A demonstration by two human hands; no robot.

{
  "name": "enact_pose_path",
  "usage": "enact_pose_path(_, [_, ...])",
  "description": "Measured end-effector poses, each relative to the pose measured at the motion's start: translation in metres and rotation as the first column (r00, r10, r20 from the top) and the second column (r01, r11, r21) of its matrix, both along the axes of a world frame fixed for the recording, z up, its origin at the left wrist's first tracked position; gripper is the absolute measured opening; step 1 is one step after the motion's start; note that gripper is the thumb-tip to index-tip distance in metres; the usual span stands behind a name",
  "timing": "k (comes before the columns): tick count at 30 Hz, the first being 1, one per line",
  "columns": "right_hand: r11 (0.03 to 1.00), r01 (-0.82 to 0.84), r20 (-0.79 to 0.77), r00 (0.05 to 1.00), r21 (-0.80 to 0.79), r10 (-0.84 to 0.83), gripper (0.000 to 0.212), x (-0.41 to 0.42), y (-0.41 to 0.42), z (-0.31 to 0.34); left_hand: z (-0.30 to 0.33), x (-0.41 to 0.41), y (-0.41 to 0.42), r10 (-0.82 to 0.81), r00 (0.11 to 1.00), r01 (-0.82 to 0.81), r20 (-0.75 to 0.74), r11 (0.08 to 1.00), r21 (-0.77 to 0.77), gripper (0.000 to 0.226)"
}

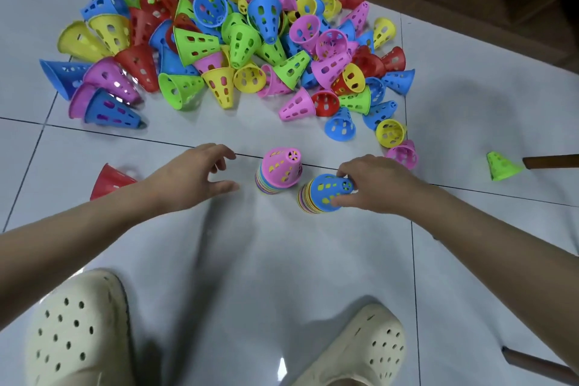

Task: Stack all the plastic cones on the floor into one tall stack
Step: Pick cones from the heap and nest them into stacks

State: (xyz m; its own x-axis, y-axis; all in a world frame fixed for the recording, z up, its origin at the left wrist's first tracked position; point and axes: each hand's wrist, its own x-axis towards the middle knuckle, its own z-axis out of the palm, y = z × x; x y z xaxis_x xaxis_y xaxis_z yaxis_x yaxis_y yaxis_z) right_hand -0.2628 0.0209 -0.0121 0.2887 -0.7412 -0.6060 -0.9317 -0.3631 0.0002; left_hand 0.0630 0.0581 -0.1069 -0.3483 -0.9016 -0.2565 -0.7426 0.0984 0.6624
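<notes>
Right hand (372, 185) grips blue-topped stack (326, 194); left hand (194, 172) empty.

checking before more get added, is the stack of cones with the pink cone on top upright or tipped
Upright. The pink-topped stack of plastic cones stands on the white tiled floor with its narrow tip up, and neither hand touches it.

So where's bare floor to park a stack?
Bare tile lies between the two stacks and the shoes, and right of the right hand toward the lone green cone. The pile beyond is crowded.
</notes>
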Motion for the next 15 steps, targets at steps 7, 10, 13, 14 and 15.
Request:
enact_pose_path(7, [0.936,-0.157,0.156,0.964,-0.316,0.214,0.072,0.041,-0.021,0.051,0.009,0.079,-0.003,-0.087,0.936,0.127,0.341,0.987,-0.096,0.066])
enact_pose_path(10, [0.954,-0.077,0.355,0.917,-0.291,0.182,0.064,0.067,-0.039,0.045,0.006,0.111,-0.001,-0.159,0.789,0.206,0.594,0.978,-0.011,0.083])
enact_pose_path(13, [0.97,-0.032,0.485,0.861,-0.242,0.15,0.052,0.09,-0.063,0.02,0.002,0.126,0.003,-0.258,0.656,0.248,0.71,0.961,0.12,0.091])
enact_pose_path(14, [0.974,-0.016,0.5,0.856,-0.227,0.13,0.047,0.094,-0.072,0.011,-0.001,0.129,0.005,-0.268,0.641,0.26,0.72,0.957,0.125,0.086])
enact_pose_path(15, [0.979,0.003,0.497,0.862,-0.204,0.101,0.044,0.096,-0.08,0.004,-0.006,0.131,0.006,-0.267,0.63,0.276,0.729,0.955,0.111,0.078])
